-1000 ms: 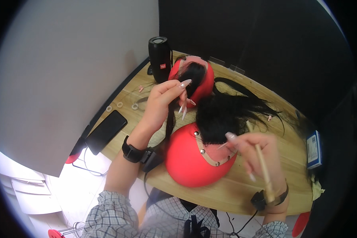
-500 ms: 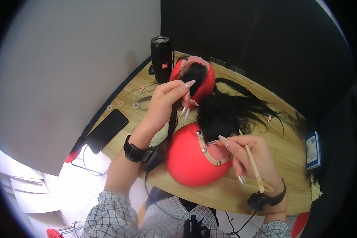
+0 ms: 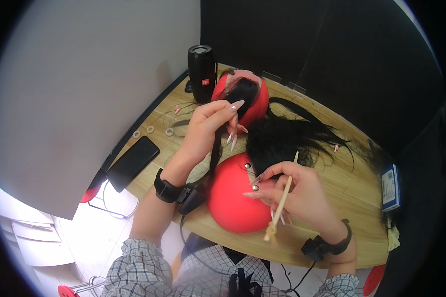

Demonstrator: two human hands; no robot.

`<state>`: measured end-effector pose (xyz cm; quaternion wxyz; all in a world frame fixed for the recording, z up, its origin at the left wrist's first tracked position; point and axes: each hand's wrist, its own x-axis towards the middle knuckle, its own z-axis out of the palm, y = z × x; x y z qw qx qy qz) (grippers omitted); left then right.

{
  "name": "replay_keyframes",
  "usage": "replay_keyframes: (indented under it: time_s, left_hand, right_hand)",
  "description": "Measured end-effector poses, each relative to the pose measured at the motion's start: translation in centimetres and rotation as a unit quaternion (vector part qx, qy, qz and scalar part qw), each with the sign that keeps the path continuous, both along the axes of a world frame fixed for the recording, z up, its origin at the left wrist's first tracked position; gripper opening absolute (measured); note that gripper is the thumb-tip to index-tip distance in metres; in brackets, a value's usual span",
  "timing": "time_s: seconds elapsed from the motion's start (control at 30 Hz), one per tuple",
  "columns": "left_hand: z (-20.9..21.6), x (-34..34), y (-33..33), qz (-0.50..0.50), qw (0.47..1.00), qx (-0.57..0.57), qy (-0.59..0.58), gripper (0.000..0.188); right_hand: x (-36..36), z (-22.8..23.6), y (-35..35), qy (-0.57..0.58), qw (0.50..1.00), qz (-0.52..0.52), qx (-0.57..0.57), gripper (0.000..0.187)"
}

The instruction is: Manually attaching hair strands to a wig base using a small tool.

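Observation:
My left hand (image 3: pixel 210 123) is raised over the table, thumb and forefinger pinched together. A lock of black hair (image 3: pixel 216 153) hangs beneath its palm. My right hand (image 3: pixel 300 190) has a thin wooden stick (image 3: pixel 284 198) lying between its fingers, a yellowish band wound round the stick's lower end. Its thumb and forefinger tips are apart, over the near red dome-shaped block (image 3: pixel 233 203). Round metal pins (image 3: pixel 255 188) hold a beige-edged pink patch on that block, partly hidden by my right hand. Loose black hair (image 3: pixel 277 143) spreads from the patch's far side.
Behind my left hand is a second red block (image 3: pixel 256 106) with dark hair on it, beside a black cylindrical speaker (image 3: pixel 201 74). A black phone (image 3: pixel 134 163) and small pale rings (image 3: pixel 169 131) lie at the left. A blue-and-white box (image 3: pixel 390 188) is at the right edge.
My right hand has moved left over the patch, its thumb and forefinger parting. The wooden stick has swung so its banded end points down and left. My left hand stays put.

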<state>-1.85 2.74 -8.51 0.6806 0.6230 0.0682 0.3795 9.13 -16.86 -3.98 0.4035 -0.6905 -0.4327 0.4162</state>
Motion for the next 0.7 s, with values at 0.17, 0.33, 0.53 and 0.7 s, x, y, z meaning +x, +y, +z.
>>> replay_keyframes:
  time_s: [0.17,0.33,0.53,0.7]
  left_hand:
    - [-0.1,0.1,0.1,-0.001,1.000,-0.002,0.002,0.030]
    - [-0.1,0.0,0.0,0.002,1.000,0.001,0.002,0.030]
    - [-0.2,0.1,0.1,-0.017,1.000,-0.006,-0.025,0.030]
    - [-0.1,0.0,0.0,0.009,1.000,0.007,0.008,0.031]
  right_hand:
    - [-0.3,-0.3,0.5,-0.067,0.994,-0.029,0.080,0.017]
    - [0.0,0.4,0.2,-0.068,0.989,-0.045,0.123,0.016]
    - [1.2,0.2,0.4,-0.237,0.935,0.003,0.265,0.015]
    - [0.9,0.2,0.6,-0.078,0.967,-0.007,0.242,0.016]
